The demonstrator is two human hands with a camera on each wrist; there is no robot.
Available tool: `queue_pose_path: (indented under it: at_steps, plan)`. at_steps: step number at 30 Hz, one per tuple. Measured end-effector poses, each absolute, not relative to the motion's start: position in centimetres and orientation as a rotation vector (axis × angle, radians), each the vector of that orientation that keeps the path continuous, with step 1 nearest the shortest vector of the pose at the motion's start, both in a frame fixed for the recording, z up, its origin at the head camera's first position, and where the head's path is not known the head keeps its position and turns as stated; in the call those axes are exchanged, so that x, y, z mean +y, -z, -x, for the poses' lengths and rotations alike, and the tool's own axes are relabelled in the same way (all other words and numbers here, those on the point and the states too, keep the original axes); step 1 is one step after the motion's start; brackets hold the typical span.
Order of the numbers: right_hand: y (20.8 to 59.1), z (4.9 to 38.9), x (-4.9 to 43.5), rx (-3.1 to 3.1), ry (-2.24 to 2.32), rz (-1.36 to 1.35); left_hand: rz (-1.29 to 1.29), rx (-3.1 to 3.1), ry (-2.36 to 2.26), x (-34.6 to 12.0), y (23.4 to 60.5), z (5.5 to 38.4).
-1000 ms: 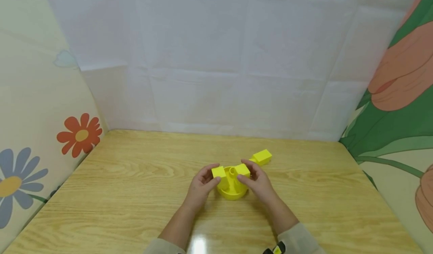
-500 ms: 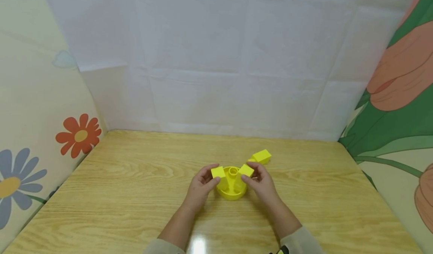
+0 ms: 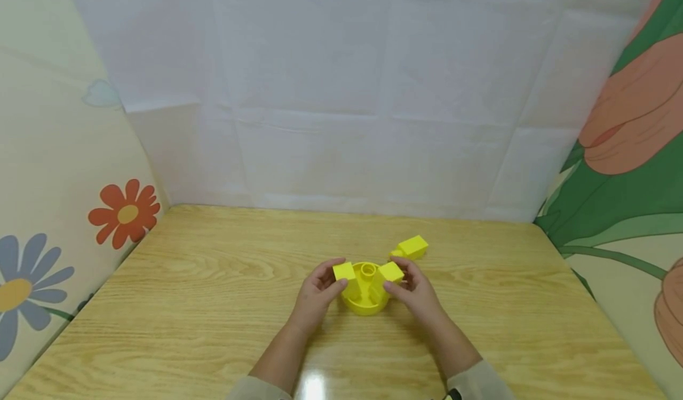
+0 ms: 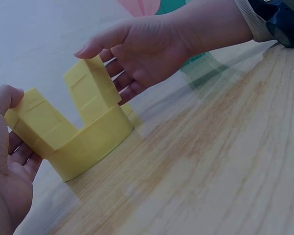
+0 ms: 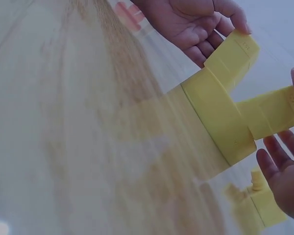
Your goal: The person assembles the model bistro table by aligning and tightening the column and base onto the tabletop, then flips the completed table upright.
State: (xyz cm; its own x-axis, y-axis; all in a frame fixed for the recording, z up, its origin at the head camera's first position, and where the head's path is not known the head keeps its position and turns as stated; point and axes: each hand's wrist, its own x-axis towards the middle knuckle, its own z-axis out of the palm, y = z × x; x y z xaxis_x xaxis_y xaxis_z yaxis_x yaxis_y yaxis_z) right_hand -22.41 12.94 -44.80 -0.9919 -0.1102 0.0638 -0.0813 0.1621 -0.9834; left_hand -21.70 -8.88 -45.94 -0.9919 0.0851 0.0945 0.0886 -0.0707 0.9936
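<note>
On the wood-grain counter [image 3: 213,329], the part-closed left hand [image 3: 317,292] pinches a yellow oblong plastic block [image 3: 345,273], the part-closed right hand [image 3: 418,290] a matching yellow block [image 3: 391,272], both leaning outward inside a round yellow plastic base [image 3: 365,310], where light, even pressure should serve best

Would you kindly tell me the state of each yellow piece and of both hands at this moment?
Round base: flat on the table
Ring in the base: open, uncovered
Left block: tilted outward at the base, held
Right block: tilted outward at the base, held
Loose block: lying on the table, not held
Left hand: gripping the left block
Right hand: gripping the right block
</note>
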Motion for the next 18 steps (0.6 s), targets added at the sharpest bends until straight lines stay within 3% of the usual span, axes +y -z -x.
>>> queue_pose_path:
  at_steps: [18]
  plan:
    - [45.0, 21.4, 12.0, 2.437, 2.044, 0.127, 0.218, -2.116, 2.303, -8.8, 46.1, 21.8]
